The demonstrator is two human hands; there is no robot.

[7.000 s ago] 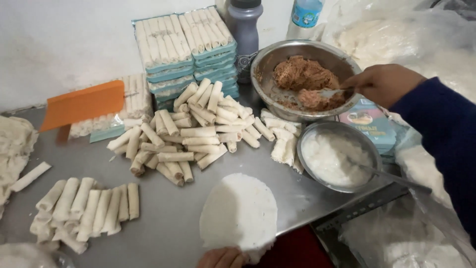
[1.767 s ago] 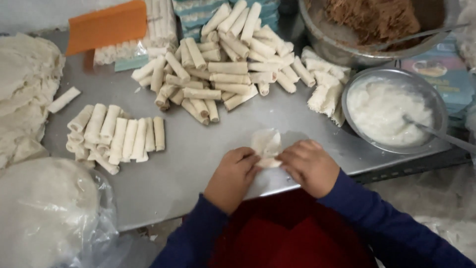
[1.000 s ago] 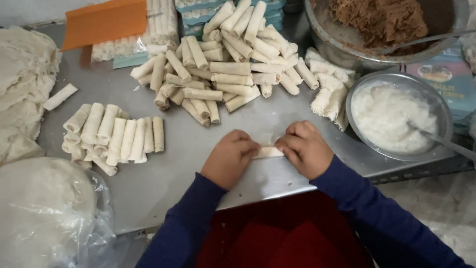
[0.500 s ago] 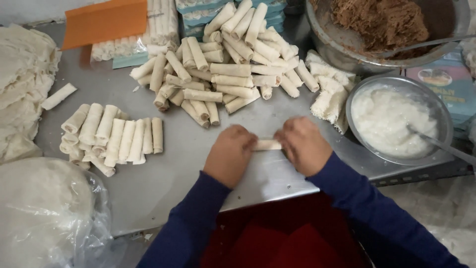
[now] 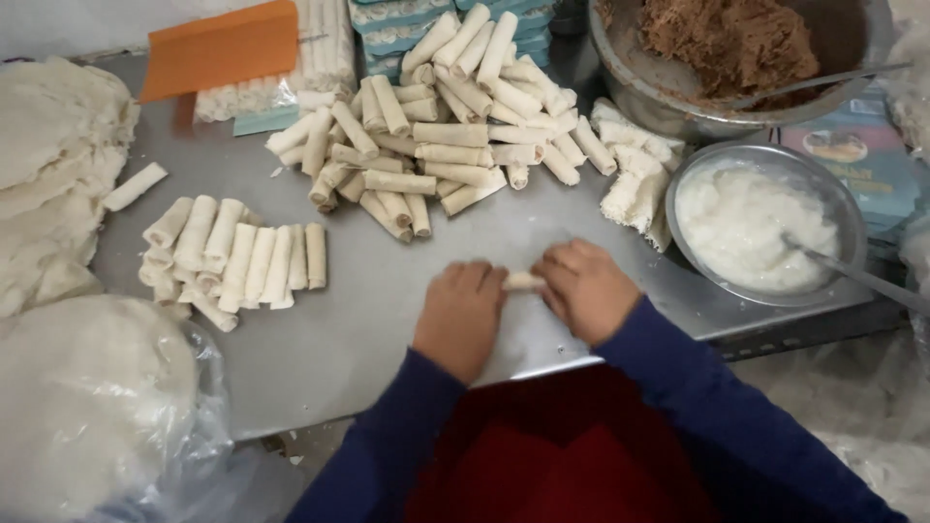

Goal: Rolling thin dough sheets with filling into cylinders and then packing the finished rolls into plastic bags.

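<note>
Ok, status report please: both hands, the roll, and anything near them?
Left hand and right hand both closed on the small roll, pressed to the metal table. Pile of finished rolls behind, apart. White paste bowl to the right.

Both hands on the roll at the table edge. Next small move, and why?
Probably one more short push forward to close the wrap. The left hand and right hand cover the roll from both ends, only its middle showing, so the seam is hidden. It looks as narrow as the finished rolls lined up to the left.
</note>
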